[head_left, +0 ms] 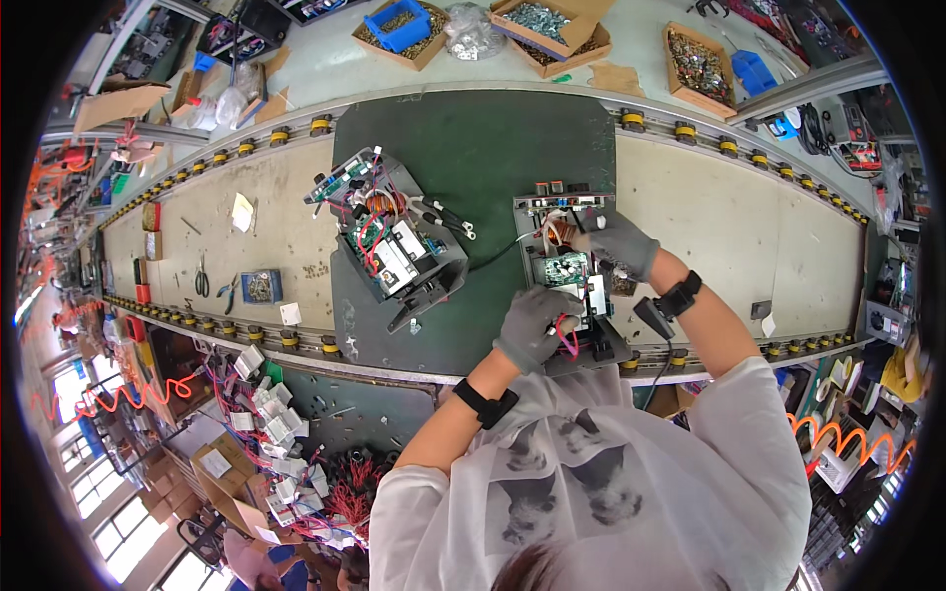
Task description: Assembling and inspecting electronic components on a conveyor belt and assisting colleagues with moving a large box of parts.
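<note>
I can't tell what my left hand or right hand grips; three-o'clock unit and ten-o'clock unit look wired, uncovered, seemingly unfinished.

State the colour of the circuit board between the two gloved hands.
Green; the circuit board shows best in the head view.

Lying toward the left end of the bench: white paper. Nearer its near edge: black hand tool, pliers, blue box. Beyond the far edge, from left to right: blue bin, clear plastic bag, open carton of metal parts. Below the near left corner: coiled orange hose, white blocks with wires.
</note>
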Demonstrator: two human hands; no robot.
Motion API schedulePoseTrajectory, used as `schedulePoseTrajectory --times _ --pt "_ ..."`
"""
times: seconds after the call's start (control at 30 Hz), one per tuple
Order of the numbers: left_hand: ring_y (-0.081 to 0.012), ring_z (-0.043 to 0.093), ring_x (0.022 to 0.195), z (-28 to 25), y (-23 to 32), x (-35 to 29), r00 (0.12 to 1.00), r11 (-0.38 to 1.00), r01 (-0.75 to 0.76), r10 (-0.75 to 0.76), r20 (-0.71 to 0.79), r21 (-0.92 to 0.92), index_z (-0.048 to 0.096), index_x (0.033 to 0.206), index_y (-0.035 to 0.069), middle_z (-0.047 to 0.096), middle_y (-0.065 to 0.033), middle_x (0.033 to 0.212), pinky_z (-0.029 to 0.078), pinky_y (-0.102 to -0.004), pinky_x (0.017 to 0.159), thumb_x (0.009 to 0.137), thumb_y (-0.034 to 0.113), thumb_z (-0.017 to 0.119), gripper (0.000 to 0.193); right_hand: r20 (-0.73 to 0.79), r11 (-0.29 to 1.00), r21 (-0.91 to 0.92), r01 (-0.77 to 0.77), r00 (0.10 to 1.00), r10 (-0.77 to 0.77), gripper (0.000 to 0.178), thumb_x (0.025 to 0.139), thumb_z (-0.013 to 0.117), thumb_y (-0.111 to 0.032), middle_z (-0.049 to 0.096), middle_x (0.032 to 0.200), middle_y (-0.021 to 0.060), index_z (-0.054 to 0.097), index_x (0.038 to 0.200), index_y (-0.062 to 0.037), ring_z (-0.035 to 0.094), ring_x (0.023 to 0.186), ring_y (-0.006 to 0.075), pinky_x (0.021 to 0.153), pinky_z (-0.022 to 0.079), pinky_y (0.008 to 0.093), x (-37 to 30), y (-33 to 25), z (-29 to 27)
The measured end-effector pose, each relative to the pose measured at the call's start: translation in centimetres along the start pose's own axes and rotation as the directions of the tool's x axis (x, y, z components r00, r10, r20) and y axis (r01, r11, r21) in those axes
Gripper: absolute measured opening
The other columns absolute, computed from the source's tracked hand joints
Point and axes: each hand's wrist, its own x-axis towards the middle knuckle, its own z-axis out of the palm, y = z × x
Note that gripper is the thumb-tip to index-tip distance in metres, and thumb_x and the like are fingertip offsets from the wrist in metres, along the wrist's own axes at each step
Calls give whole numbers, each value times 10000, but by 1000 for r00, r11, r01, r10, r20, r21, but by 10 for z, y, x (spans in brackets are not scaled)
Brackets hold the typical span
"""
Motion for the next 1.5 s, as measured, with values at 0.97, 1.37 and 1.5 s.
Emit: schedulePoseTrajectory --times 0.97,1.37,1.5 --pt "-144 599 898 2 4 -8 946 838 312 -318 64 -448 580 1036 7 622 -81 934 477 -281 808 848 123 614 224 -310 945 311 97 951 4 190 891 576 -178 618 821 1 635 1021 -52 520 678 51 600 418 190 -52 44 20" --pt "-158 563 937 -28 10 -13 959 801 187 -276 -72 -569 576 1025 -17 623 -89 997 426 -282 856 848 63 567 195 -504 867 419 270 863 -25 278 898 567 -214 618 899 11 590 1096 -20 554 766 61 638 449 197 -49 47 -19" --pt "-130 514 871 -45 9 12 965 780 124 -238 -107 -614 531 1099 -27 612 -77 999 412 -288 801 911 300 508 379 -585 805 467 365 811 -29 301 900 553 -184 613 858 18 567 1145 -10 539 738 58 616 439 196 -34 33 -19"
